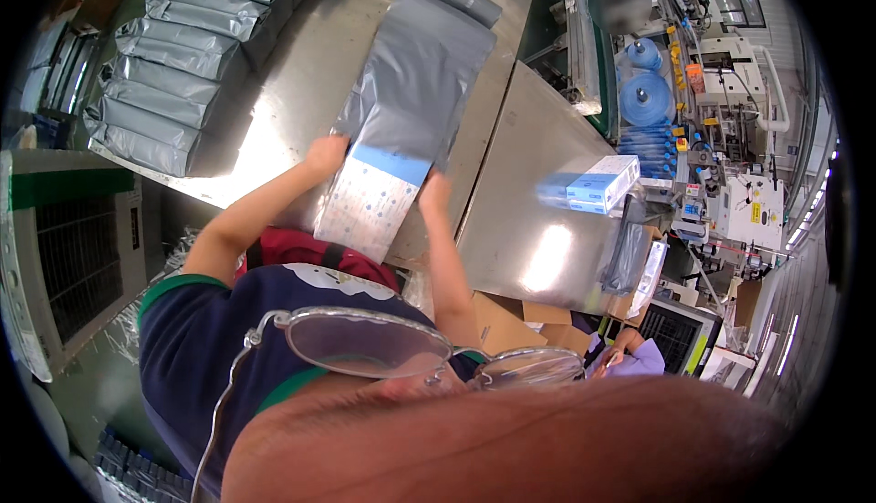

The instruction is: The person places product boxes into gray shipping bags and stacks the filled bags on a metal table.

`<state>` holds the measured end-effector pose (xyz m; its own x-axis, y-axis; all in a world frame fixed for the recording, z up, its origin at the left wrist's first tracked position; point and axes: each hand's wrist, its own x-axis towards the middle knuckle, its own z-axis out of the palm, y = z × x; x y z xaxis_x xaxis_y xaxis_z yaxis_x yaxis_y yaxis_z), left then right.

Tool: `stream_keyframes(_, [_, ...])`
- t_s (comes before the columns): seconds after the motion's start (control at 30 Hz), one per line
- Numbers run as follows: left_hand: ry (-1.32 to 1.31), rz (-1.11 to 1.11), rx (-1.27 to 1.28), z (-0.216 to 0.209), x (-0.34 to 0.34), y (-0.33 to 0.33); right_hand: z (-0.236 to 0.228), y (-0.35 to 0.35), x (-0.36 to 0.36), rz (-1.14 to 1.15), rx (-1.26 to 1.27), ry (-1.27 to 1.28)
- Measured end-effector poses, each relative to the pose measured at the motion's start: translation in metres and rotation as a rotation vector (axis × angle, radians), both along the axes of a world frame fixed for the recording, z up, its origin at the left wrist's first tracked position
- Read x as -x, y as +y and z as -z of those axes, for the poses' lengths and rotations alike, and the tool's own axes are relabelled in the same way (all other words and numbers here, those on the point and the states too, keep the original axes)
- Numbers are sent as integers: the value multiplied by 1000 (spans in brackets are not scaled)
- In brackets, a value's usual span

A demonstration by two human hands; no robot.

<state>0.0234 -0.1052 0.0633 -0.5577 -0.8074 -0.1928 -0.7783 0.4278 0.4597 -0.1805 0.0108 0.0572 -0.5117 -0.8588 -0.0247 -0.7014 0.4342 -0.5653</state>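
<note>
A long grey plastic mailer bag [415, 74] lies on the metal table in front of me, its far end folded or rolled over. From its near mouth sticks out a white package [370, 202] with blue dots and a blue band; its far part is hidden inside the bag. My left hand [328, 152] is closed on the left edge of the bag's mouth. At the right edge, my right hand [435, 193] pinches the bag beside the blue band, its fingertips partly hidden.
Filled grey bags [173, 74] stand in a row at the far left of the metal table [520, 156]. Blue-and-white boxes [602, 183] sit to the right. Open cardboard cartons [506, 325] stand by the near edge. Another person's hand [625, 343] shows at lower right, with machinery [730, 74] beyond.
</note>
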Motion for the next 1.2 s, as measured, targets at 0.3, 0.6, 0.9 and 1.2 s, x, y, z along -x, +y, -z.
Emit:
stream_keyframes(0.3, [306, 252, -202, 25, -66, 49, -19, 83, -18, -249, -455, -220])
stream_keyframes(0.6, [582, -248, -691, 23, -86, 91, -61, 109, -68, -226, -343, -141])
stream_keyframes(0.9, [708, -183, -905, -4, -83, 84, -18, 16, -147, -352, 336, -526])
stream_keyframes(1.2, [69, 326, 351, -20, -95, 52, -11, 261, -12, -570, -397, 305])
